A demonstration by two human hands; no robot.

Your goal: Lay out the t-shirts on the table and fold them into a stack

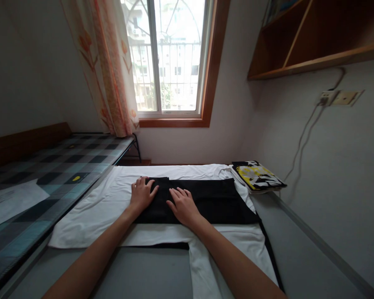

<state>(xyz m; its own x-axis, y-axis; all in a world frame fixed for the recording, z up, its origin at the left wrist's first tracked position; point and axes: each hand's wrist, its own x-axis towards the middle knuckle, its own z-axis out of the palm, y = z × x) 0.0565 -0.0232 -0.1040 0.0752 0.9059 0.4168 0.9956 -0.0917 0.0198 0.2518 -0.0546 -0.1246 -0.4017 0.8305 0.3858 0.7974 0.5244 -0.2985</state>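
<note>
A folded black garment [218,201] lies across a white garment [93,207] that is spread on the grey surface [146,274]. My left hand [142,193] rests palm down on the left end of the black cloth, its fingers apart. To its right, my right hand [183,205] lies on the same cloth near its middle, fingers stretched out and holding nothing. Part of the white cloth hangs toward me beneath my right forearm. Some black fabric shows under the white garment's near and right edges.
A folded black, yellow and white cloth [257,176] sits at the far right corner. On the left stands a bed with a checkered cover [90,159] and a paper sheet [15,201]. A wooden shelf [321,54] hangs at upper right, with cords running down the wall below.
</note>
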